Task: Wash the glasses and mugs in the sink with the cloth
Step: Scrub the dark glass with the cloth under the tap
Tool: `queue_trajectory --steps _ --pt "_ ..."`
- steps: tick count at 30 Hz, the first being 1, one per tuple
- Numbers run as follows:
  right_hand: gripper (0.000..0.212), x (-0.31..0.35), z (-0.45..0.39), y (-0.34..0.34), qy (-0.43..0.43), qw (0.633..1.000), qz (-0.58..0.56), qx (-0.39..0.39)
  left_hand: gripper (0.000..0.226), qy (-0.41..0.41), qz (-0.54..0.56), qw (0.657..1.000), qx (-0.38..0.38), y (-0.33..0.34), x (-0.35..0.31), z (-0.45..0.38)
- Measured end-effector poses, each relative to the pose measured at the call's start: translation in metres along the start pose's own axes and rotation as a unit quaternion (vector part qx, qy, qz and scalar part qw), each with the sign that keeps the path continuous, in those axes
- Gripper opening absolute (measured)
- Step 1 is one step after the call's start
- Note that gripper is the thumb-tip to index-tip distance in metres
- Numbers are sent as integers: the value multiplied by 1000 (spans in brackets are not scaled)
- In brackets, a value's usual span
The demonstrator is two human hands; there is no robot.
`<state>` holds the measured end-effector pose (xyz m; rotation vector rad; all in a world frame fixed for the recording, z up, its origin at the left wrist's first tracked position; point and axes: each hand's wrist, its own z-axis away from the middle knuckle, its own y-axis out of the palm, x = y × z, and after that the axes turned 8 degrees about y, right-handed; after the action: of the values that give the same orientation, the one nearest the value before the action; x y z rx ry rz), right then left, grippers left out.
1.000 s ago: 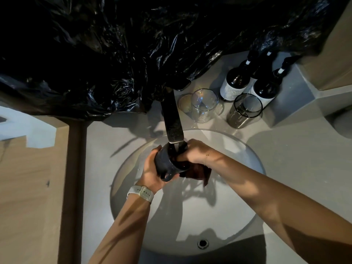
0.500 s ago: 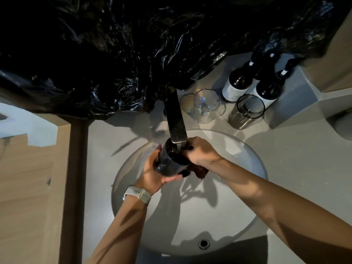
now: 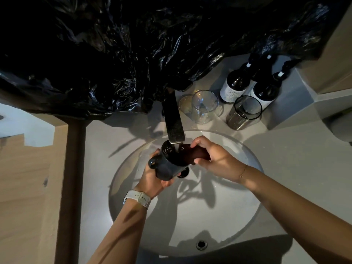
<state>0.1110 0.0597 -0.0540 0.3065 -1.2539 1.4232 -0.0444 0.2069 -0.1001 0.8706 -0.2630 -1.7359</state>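
- Left hand, centre frame: wrapped round the dark mug, which I've tipped upright since a second ago, mouth now under the tap.
- Right hand: pulled out of the mug, fingers bunched on the dark cloth just beside the rim.
- Water runs in: reads as rinsing, over the sink.
- Upper right: clear glass and tinted glass wait on the counter.

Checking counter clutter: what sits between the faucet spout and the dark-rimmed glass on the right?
In the head view, a clear glass stands between the faucet spout and the dark-rimmed glass, with what looks like a smaller clear glass behind it.
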Motion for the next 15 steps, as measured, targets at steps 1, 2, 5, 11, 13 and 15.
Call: queue_trajectory --steps 1,2,5,11,13,15 --pt "30 -5 -3 1 -21 998 33 -42 51 12 -32 999 -10 -2 2 -1" --pt "23 -8 -7 2 -38 996 37 -72 51 17 -62 998 -24 0 3 2" --pt "8 -8 -12 10 -25 992 -93 -77 40 49 -111 990 -65 7 9 8" --pt "45 -1 -19 30 230 957 -178 -15 34 79 -139 984 -82 12 18 10" --pt "41 3 -23 25 260 961 -90 34 37 91 -159 981 -68 10 16 10" --pt "41 6 -30 26 255 962 -81 49 44 90 -168 980 -54 10 12 11"
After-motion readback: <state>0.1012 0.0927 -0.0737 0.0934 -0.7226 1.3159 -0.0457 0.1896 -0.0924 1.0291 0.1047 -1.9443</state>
